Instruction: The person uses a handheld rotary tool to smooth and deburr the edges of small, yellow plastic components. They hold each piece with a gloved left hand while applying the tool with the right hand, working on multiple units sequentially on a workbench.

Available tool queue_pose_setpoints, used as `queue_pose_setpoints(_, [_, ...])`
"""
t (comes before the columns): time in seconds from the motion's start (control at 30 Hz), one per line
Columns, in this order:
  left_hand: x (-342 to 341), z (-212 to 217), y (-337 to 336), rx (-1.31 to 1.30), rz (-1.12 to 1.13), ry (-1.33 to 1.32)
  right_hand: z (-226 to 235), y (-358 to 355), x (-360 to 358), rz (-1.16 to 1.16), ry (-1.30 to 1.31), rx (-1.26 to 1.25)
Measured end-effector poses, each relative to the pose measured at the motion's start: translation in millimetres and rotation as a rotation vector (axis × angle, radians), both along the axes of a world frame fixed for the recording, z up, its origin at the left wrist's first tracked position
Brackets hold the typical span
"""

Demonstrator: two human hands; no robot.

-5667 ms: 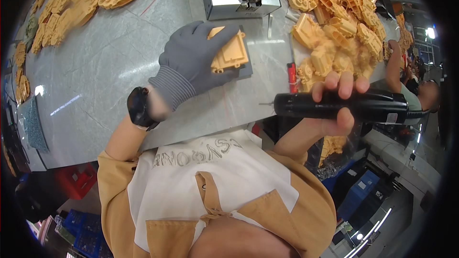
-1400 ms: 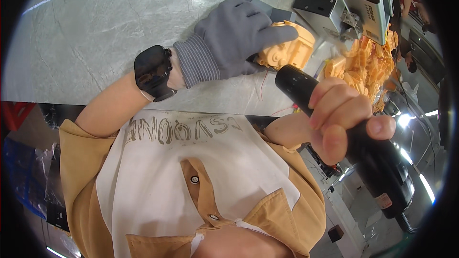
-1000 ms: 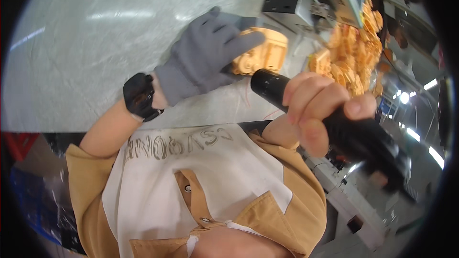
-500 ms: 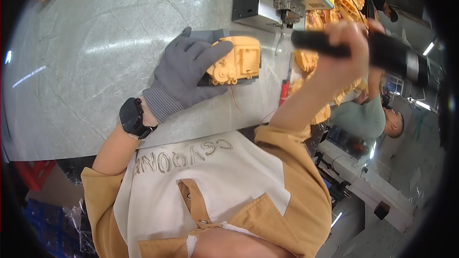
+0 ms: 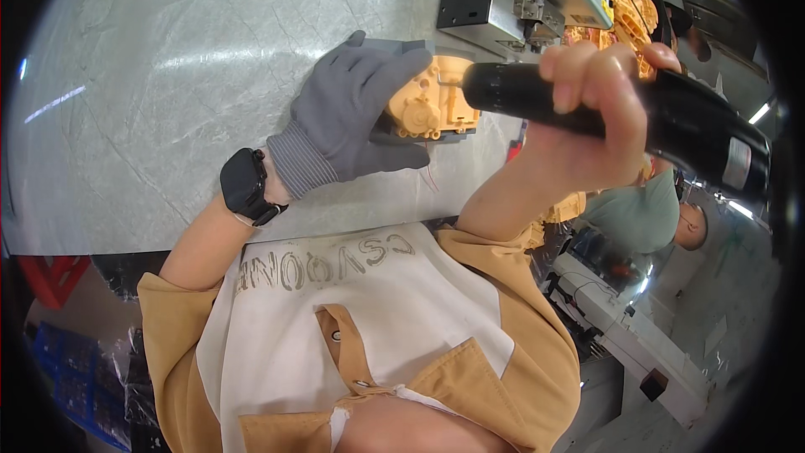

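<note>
My left hand (image 5: 345, 105), in a grey knitted glove, is wrapped round a yellow-orange moulded plastic housing (image 5: 417, 111). Its thumb and fingers press the part onto a dark grey block (image 5: 404, 48) on the table. In my bare right hand (image 5: 599, 109) is a thick black power screwdriver (image 5: 520, 94), gripped round its body and held nearly level. The tool's nose points left at the housing's upper right side, where a thin bit shows. Whether the bit sits on a screw I cannot tell.
A metal and black bench machine (image 5: 537, 13) stands beyond the housing. More orange plastic parts (image 5: 633, 21) are heaped at the right. A person in a green shirt (image 5: 641, 214) is farther right. The grey marbled table (image 5: 168, 126) spreads leftward; a red crate (image 5: 52, 278) stands below its edge.
My right hand has brought the power screwdriver left, its nose now over the housing. The left hand keeps its hold, and the whole view has shifted slightly.
</note>
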State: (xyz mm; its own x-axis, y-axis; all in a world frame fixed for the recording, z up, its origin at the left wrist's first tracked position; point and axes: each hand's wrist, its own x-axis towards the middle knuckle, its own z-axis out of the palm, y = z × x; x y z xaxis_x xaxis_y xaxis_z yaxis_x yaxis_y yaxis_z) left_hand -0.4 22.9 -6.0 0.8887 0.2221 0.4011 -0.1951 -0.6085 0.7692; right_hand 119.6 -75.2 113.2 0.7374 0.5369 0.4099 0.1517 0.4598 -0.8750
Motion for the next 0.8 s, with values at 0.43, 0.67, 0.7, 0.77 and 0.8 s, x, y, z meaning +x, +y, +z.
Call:
queue_pose_setpoints(0.43, [-1.6, -1.1, 4.1, -0.026, 0.002, 0.040, -8.6, 1.8, 16.3, -0.075, 0.208, 0.011])
queue_pose_setpoints(0.67, [2.2, 0.8, 3.0, -0.008, 0.016, 0.022, -12.5, 4.1, 21.0, -0.106, 0.202, -0.039])
queue_pose_setpoints(0.7, [2.2, 1.7, 3.4, -0.002, 0.020, 0.014, -12.7, 4.3, 21.0, -0.102, 0.204, -0.037])
queue_pose_setpoints(0.77, [2.9, 2.5, 3.1, 0.005, 0.026, 0.005, -12.7, 4.3, 22.7, -0.091, 0.206, -0.033])
queue_pose_setpoints(0.8, [3.1, 2.6, 2.9, 0.007, 0.027, 0.004, -12.6, 4.3, 23.5, -0.085, 0.214, -0.021])
